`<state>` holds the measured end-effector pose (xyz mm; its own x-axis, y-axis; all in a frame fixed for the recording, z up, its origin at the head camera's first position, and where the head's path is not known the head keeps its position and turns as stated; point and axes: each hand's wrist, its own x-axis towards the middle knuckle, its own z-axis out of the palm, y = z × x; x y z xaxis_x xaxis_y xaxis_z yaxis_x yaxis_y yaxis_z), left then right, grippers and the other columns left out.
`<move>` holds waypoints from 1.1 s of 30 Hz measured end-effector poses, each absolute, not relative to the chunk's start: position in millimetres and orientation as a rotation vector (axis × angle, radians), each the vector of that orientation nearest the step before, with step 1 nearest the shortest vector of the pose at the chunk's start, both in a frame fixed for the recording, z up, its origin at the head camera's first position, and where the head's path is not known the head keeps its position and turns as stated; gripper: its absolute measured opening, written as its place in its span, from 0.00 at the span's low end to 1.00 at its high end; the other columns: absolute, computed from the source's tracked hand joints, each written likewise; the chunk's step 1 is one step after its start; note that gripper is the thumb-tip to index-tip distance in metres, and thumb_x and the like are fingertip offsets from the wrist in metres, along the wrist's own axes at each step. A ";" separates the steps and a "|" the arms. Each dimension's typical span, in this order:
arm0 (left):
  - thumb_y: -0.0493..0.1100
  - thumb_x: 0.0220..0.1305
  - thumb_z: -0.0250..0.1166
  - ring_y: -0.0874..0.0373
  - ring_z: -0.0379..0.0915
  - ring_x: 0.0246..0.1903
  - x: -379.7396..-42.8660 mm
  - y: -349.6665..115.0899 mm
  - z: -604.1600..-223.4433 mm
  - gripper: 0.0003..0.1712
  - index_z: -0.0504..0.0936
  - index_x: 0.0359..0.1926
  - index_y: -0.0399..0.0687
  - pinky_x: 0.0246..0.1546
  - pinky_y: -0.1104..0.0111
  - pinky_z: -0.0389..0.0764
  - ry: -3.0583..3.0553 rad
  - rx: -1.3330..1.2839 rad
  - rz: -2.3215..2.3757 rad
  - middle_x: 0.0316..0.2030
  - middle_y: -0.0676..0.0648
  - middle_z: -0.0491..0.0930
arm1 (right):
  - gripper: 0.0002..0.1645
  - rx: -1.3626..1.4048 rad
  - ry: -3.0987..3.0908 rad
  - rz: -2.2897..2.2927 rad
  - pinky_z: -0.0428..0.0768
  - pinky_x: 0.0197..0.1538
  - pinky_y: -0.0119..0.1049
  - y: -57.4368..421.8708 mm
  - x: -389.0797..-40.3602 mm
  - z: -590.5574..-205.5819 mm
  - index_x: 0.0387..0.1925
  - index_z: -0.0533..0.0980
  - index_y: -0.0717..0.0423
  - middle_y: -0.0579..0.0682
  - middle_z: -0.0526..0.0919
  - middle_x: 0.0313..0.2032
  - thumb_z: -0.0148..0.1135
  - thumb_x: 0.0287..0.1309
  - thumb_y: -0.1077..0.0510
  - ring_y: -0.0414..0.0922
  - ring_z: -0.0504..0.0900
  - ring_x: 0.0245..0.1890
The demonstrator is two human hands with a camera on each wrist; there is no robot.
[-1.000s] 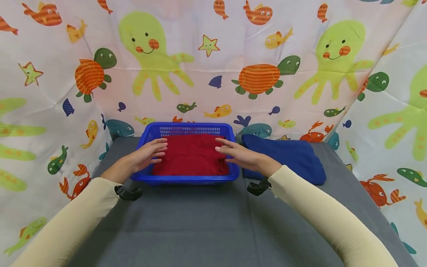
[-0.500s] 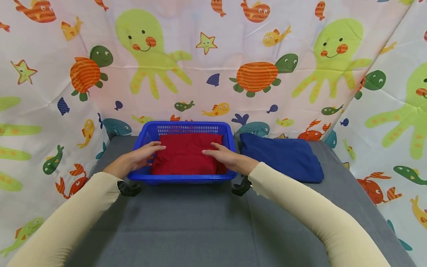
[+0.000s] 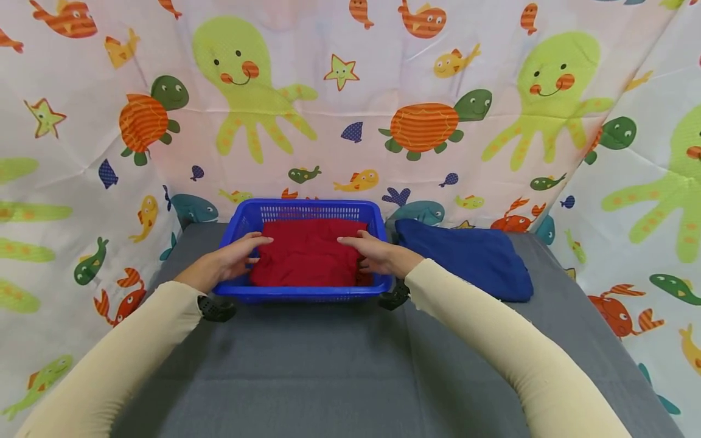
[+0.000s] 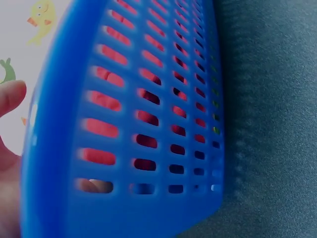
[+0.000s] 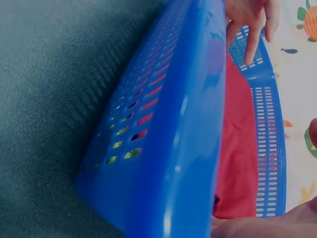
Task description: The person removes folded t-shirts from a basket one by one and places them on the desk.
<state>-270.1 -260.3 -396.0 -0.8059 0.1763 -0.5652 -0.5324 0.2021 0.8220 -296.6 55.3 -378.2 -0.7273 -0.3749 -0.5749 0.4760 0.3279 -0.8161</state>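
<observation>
Left hand (image 3: 234, 255) and right hand (image 3: 383, 255) reach over the near corners of the basket (image 3: 306, 293), palms turned towards each other, fingers loose and extended, neither gripping anything that shows. Left fingertips come to the left side of the red cloth (image 3: 309, 252); the right ones hang over its right part. Whether they touch it, I cannot tell.

The red cloth lies inside the basket, flat and folded, its top slightly rumpled. It looks light, soft and limp, with nothing to break and little tendency to slip; the likelier trouble is layers sliding apart or sagging in the middle. The best hold would be at both short sides, fingers under the bottom layer, thumbs on top. The basket looks like thin, fairly stiff plastic, smooth at the rim, with slotted walls.

The basket stands near the tabletop's far edge, left of centre; the blue cloth (image 3: 465, 261) lies folded just beside it, towards the far right corner. Grey fabric covers the tabletop (image 3: 317, 371). Behind and at both sides hang curtains (image 3: 339, 115) printed with sea animals.
</observation>
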 end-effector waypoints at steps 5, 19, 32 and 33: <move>0.53 0.78 0.48 0.34 0.30 0.80 -273.2 -259.8 -396.0 0.49 0.23 0.80 0.52 0.79 0.41 0.40 1.890 -0.321 1.730 0.80 0.34 0.27 | 0.60 0.100 1.828 -1.540 0.55 0.80 0.54 56.9 -299.0 -378.2 0.80 0.24 0.42 0.58 0.38 0.81 0.57 0.70 0.41 0.63 0.55 0.78; 0.53 0.79 0.47 0.33 0.29 0.79 -276.4 -257.5 -402.6 0.42 0.33 0.82 0.61 0.77 0.35 0.38 1.954 -0.083 1.611 0.80 0.37 0.30 | 0.58 0.021 1.913 -1.426 0.36 0.81 0.61 54.0 -297.8 -378.5 0.81 0.28 0.43 0.53 0.37 0.82 0.56 0.70 0.40 0.55 0.39 0.82; 0.53 0.79 0.49 0.36 0.28 0.80 -277.6 -258.9 -404.0 0.40 0.40 0.82 0.57 0.78 0.40 0.40 1.934 -0.071 1.621 0.81 0.40 0.29 | 0.57 0.007 1.949 -1.388 0.42 0.81 0.61 52.2 -295.5 -375.9 0.81 0.30 0.45 0.54 0.39 0.82 0.57 0.70 0.42 0.59 0.44 0.81; 0.53 0.79 0.48 0.36 0.28 0.80 -277.8 -258.7 -404.1 0.40 0.40 0.82 0.57 0.78 0.39 0.40 1.936 -0.074 1.617 0.81 0.40 0.29 | 0.57 -0.004 1.959 -1.376 0.42 0.81 0.60 51.6 -295.3 -376.2 0.81 0.30 0.46 0.54 0.39 0.82 0.57 0.70 0.43 0.59 0.44 0.81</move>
<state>-277.8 -258.7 -404.1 -0.8135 0.3303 -0.4787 -0.4124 0.2528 0.8752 -295.3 51.6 -376.2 -0.7335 -0.3928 -0.5547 0.3884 0.4276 -0.8163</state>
